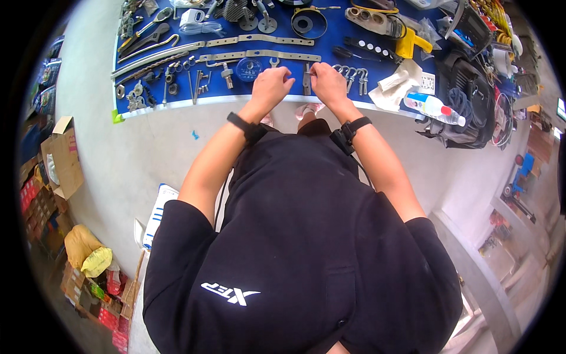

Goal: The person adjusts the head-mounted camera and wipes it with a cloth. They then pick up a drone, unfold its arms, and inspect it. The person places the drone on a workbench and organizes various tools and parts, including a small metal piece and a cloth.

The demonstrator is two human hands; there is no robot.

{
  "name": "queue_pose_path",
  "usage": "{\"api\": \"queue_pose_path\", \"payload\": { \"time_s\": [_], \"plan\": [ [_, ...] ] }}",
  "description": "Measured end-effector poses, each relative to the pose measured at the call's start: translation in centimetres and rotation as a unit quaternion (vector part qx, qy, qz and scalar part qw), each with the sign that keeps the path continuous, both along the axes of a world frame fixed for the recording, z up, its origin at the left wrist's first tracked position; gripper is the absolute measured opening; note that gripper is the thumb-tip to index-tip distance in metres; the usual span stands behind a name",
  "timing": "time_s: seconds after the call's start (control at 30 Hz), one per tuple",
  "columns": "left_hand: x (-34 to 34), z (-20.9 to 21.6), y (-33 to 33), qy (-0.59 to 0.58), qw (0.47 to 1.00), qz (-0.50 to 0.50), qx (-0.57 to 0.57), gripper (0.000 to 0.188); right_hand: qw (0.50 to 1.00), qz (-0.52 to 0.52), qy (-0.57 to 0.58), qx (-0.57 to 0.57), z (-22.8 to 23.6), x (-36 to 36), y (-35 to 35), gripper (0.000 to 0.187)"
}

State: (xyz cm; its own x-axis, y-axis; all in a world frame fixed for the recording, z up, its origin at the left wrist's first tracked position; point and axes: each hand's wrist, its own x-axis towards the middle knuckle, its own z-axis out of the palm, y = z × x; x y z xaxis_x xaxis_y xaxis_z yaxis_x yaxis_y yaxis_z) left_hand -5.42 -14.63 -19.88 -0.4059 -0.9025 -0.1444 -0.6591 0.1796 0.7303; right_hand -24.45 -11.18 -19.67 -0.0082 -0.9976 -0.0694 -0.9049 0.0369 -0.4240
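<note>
Both hands are over the front part of the blue-covered table (236, 97). My left hand (273, 87) is closed with the fingers curled, and whatever they may hold is hidden. Just beyond it lie an open-end wrench (274, 61) and a round blue tin (248, 69). My right hand (329, 83) is closed in a pinch; what sits between the fingertips is too small to make out. Close to those fingertips is a flat metal strip (306, 84). Several metal eye bolts (352, 76) lie to the right of that hand. Two long metal straps (259, 39) lie beyond both hands.
Small metal fittings (138, 97) and an adjustable wrench (144, 42) lie at the left. On the right are a yellow-handled tool (413, 43), a crumpled cloth (396, 85), a plastic bottle (435, 108) at the edge and a black bag (469, 94). A cardboard box (63, 159) stands far left.
</note>
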Motion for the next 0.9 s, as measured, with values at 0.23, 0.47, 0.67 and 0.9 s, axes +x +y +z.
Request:
{"api": "queue_pose_path", "payload": {
  "time_s": [0.23,0.47,0.67,0.9],
  "plan": [
    [7.4,1.7,2.0,-0.006,0.997,0.053,-0.06,0.021,0.996,0.002,0.069,0.052,0.9,0.7,0.8,0.018],
    [12.6,2.1,2.2,-0.022,0.994,0.077,-0.074,0.019,0.997,0.061,0.046,-0.007,3.1,3.8,-1.4,0.027],
    [14.3,5.0,1.2,-0.006,0.996,0.035,-0.079,0.023,0.988,0.146,0.044,-0.037,2.9,9.5,-7.8,0.046],
    [18.1,6.5,2.2,-0.025,0.995,0.086,-0.035,0.026,0.974,0.197,0.081,0.072,2.5,11.3,-13.3,0.068]
  ]
}}
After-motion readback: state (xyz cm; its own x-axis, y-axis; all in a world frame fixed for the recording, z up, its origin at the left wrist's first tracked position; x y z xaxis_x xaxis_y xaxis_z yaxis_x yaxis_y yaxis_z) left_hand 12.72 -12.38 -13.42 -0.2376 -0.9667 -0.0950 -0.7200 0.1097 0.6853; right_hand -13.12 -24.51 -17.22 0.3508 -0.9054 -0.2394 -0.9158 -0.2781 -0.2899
